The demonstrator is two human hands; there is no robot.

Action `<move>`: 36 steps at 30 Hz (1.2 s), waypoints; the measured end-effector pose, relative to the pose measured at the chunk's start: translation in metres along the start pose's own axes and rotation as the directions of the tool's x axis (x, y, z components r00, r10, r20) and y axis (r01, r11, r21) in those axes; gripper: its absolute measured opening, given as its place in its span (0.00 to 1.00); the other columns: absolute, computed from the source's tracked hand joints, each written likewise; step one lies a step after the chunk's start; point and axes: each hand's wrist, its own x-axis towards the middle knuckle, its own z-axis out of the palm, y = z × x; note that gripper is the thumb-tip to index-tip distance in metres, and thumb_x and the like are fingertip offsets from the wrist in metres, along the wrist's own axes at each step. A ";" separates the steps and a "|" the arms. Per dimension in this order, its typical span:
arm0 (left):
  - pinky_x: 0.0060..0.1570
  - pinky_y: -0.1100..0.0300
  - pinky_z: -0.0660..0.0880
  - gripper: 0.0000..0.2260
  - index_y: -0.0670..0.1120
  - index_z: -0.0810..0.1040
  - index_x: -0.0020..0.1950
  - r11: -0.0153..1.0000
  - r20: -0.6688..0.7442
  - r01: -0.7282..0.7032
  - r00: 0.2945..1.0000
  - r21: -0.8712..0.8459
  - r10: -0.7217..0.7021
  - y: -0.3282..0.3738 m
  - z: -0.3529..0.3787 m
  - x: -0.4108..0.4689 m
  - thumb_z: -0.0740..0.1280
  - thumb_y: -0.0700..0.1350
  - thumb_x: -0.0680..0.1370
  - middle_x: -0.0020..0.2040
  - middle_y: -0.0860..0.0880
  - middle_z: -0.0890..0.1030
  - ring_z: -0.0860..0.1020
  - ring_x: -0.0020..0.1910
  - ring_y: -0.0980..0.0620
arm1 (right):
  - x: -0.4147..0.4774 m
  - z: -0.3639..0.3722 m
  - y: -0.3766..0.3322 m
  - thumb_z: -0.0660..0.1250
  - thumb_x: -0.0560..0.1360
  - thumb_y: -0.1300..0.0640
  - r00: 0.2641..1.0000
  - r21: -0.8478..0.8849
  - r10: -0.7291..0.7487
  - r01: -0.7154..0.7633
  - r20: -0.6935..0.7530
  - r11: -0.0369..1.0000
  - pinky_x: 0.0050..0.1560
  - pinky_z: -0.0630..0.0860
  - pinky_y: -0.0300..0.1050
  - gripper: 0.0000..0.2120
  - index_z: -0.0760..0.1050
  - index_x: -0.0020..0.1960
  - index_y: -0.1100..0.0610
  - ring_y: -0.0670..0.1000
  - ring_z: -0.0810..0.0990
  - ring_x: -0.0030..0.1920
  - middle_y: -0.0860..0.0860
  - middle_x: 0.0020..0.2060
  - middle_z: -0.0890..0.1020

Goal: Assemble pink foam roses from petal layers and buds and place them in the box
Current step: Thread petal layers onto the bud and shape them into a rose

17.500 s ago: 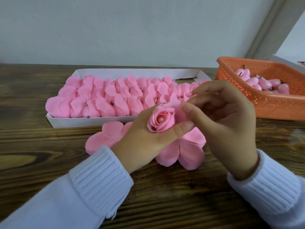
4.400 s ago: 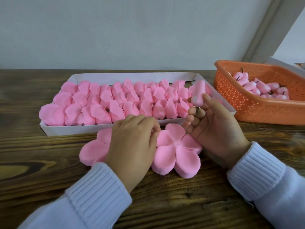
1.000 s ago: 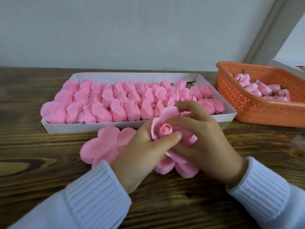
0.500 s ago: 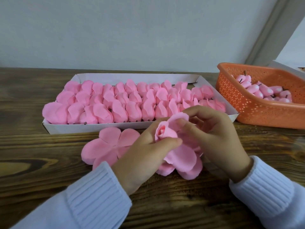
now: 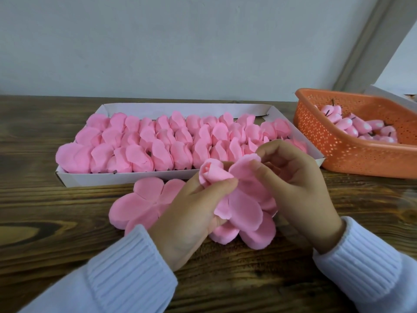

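**Half-built rose held just in front of the box**

A flat pink foam petal layer (image 5: 144, 199) lay on the wooden counter (image 5: 56, 222), partly hidden by my left grip (image 5: 191, 211). That grip pinched the petal-wrapped pink foam bud (image 5: 212, 171); my right grip (image 5: 300, 186) pinched a neighbouring petal's edge. The white cardboard box (image 5: 135, 178) behind held rows of finished pink roses (image 5: 158, 141). The orange perforated basket (image 5: 338, 152) held loose buds (image 5: 361, 129).
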 end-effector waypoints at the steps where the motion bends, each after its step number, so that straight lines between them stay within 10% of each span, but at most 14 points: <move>1: 0.32 0.50 0.52 0.09 0.37 0.73 0.47 0.999 -0.001 0.004 1.000 0.033 -0.004 -0.001 -0.001 0.000 0.64 0.43 0.74 0.37 0.39 0.70 0.62 0.34 0.41 | 0.000 0.000 0.000 0.66 0.73 0.61 1.000 -0.005 -0.017 0.017 0.015 1.000 0.42 0.74 0.36 0.01 0.76 0.42 0.57 0.44 0.80 0.40 0.46 0.37 0.80; 8: 0.29 0.62 0.70 0.11 0.63 0.79 0.51 0.930 0.050 -0.034 0.999 0.366 0.017 -0.006 -0.003 -0.001 0.64 0.49 0.74 0.33 0.49 0.77 0.73 0.32 0.51 | -0.002 0.002 -0.001 0.68 0.73 0.62 0.989 -0.094 -0.150 0.150 0.006 0.984 0.41 0.73 0.32 0.02 0.76 0.42 0.57 0.41 0.78 0.38 0.47 0.37 0.80; 11: 0.40 0.69 0.74 0.14 0.67 0.75 0.58 0.877 0.082 -0.092 0.995 0.471 0.061 -0.008 -0.007 -0.001 0.64 0.52 0.74 0.49 0.42 0.82 0.77 0.43 0.54 | -0.003 0.001 -0.002 0.70 0.73 0.62 0.984 -0.110 -0.174 0.176 0.026 0.978 0.42 0.75 0.34 0.03 0.77 0.42 0.55 0.43 0.80 0.39 0.47 0.38 0.81; 16: 0.51 0.63 0.76 0.13 0.61 0.74 0.59 0.849 0.125 -0.146 0.988 0.509 0.095 -0.007 -0.004 0.000 0.64 0.52 0.75 0.50 0.55 0.82 0.80 0.50 0.58 | -0.002 0.000 -0.002 0.70 0.71 0.62 0.989 -0.117 -0.144 0.145 0.019 0.982 0.42 0.77 0.38 0.05 0.77 0.42 0.53 0.45 0.81 0.39 0.47 0.37 0.81; 20: 0.48 0.46 0.75 0.12 0.54 0.74 0.60 0.855 0.180 -0.186 0.977 0.485 0.110 -0.004 -0.001 0.000 0.63 0.48 0.77 0.50 0.37 0.79 0.78 0.48 0.38 | -0.004 0.000 -0.005 0.73 0.70 0.58 0.982 -0.104 -0.175 0.181 0.066 0.978 0.41 0.77 0.38 0.04 0.78 0.42 0.52 0.45 0.81 0.38 0.45 0.36 0.82; 26: 0.58 0.42 0.74 0.12 0.55 0.74 0.60 0.814 0.183 -0.192 0.977 0.548 0.107 -0.007 -0.004 0.000 0.63 0.50 0.77 0.52 0.42 0.81 0.79 0.55 0.40 | -0.005 0.002 -0.008 0.73 0.71 0.60 0.981 -0.078 -0.176 0.183 0.083 0.980 0.42 0.77 0.37 0.04 0.80 0.43 0.52 0.46 0.83 0.38 0.46 0.37 0.84; 31: 0.54 0.70 0.74 0.13 0.65 0.77 0.59 0.854 0.144 -0.204 0.978 0.479 0.152 -0.009 -0.006 0.003 0.63 0.50 0.78 0.55 0.60 0.82 0.78 0.55 0.62 | -0.004 0.002 -0.005 0.70 0.73 0.58 0.988 -0.001 -0.140 0.140 0.069 0.990 0.46 0.77 0.41 0.03 0.79 0.47 0.55 0.48 0.82 0.44 0.49 0.42 0.83; 36: 0.55 0.55 0.77 0.13 0.55 0.82 0.55 0.975 -0.001 -0.095 0.995 0.202 0.097 -0.014 -0.009 0.004 0.67 0.53 0.72 0.50 0.50 0.85 0.82 0.53 0.54 | -0.002 0.001 0.001 0.68 0.71 0.52 0.992 0.073 -0.006 -0.003 0.130 0.997 0.53 0.74 0.42 0.12 0.77 0.54 0.54 0.47 0.80 0.51 0.47 0.49 0.82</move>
